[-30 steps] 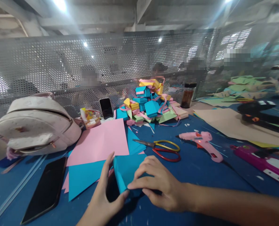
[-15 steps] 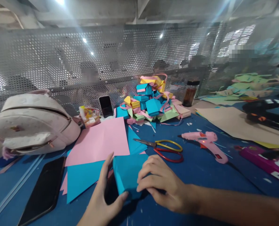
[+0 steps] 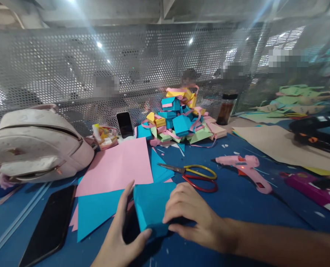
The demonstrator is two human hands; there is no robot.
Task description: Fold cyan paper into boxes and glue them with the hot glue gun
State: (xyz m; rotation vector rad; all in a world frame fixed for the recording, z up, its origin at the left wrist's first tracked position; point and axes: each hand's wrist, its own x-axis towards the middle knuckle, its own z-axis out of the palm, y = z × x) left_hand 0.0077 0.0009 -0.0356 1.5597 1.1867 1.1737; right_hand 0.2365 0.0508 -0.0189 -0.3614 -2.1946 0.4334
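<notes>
A folded blue paper box (image 3: 153, 202) sits on the table in front of me, between my two hands. My left hand (image 3: 122, 226) steadies its left side, thumb at the near corner and index finger along the far left edge. At the right side, the curled fingers of my right hand (image 3: 191, 217) grip the edge, with the thumb below. That right side is partly hidden by my fingers. Just beyond the box lie scissors (image 3: 184, 170) with one yellow and one red handle. Pink paper (image 3: 117, 165) and blue paper (image 3: 96, 209) lie under and behind my left hand.
A pile of small coloured paper boxes (image 3: 181, 124) stands at the back. On the right are a pink glue gun (image 3: 248, 167), a magenta tool (image 3: 315, 191) and a black stapler-like tool (image 3: 312, 135). A phone (image 3: 50, 222) and a white backpack (image 3: 42, 144) occupy the left.
My right hand's fingers have curled slightly more and its thumb has shifted at the box's right edge. The box and my left hand stay nearly where they were.
</notes>
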